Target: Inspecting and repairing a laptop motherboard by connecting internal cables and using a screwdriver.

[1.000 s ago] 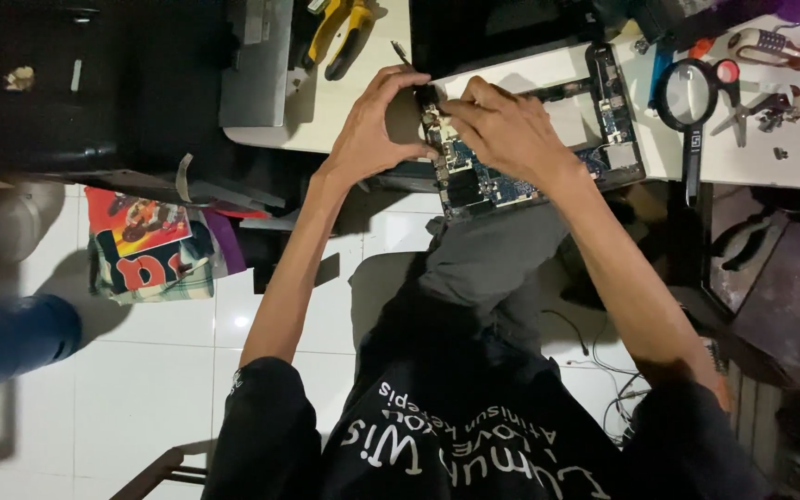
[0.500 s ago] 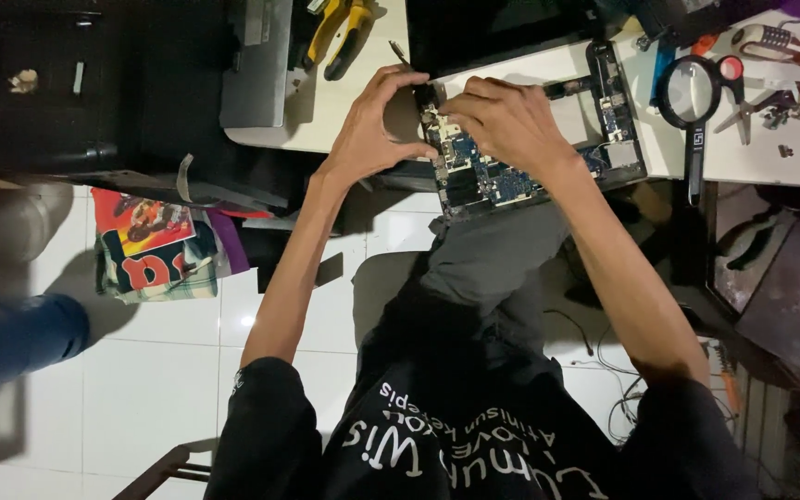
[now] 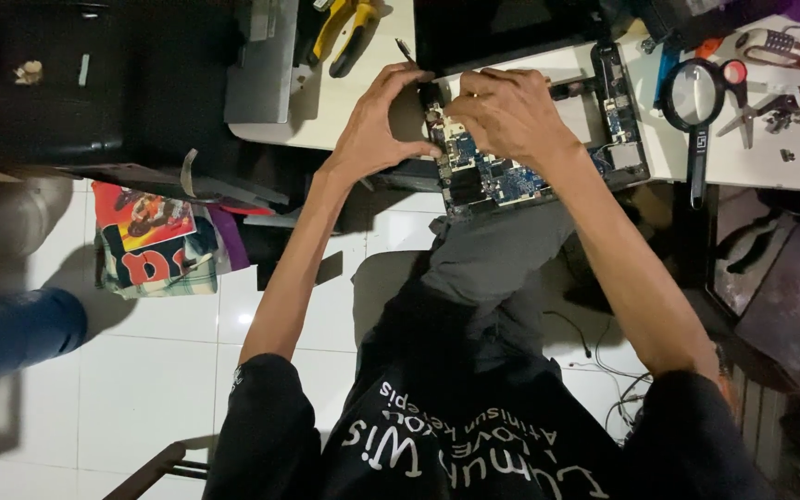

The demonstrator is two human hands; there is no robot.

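Two hands meet over an opened laptop chassis [image 3: 604, 120] that lies at the near edge of a white table [image 3: 363, 102], its blue circuit board [image 3: 502, 171] exposed.

The left hand [image 3: 377, 125] is curled into a half-open C, thumb stretched toward the board's left end and fingers arched over the top; the fingertips touch the chassis edge or a small dark part there, but what exactly it pinches is too small to make out. The right hand [image 3: 506, 111] lies knuckles-up on the board, fingers bent and pressed together toward the left hand; its palm hides whatever sits under it, so I cannot tell whether it grips anything.

Farther left on the floor sits a colourful bag [image 3: 155, 241], and a blurred blue shape [image 3: 16, 329] is cut off by the frame edge. Above the left hand, yellow-handled pliers [image 3: 349, 28] lie beside a grey metal box [image 3: 266, 60]. To the right of the laptop lie a magnifying glass [image 3: 693, 97] and some scissors [image 3: 752, 111]. The table's right end is cut off, and the dark area under it is hard to read.
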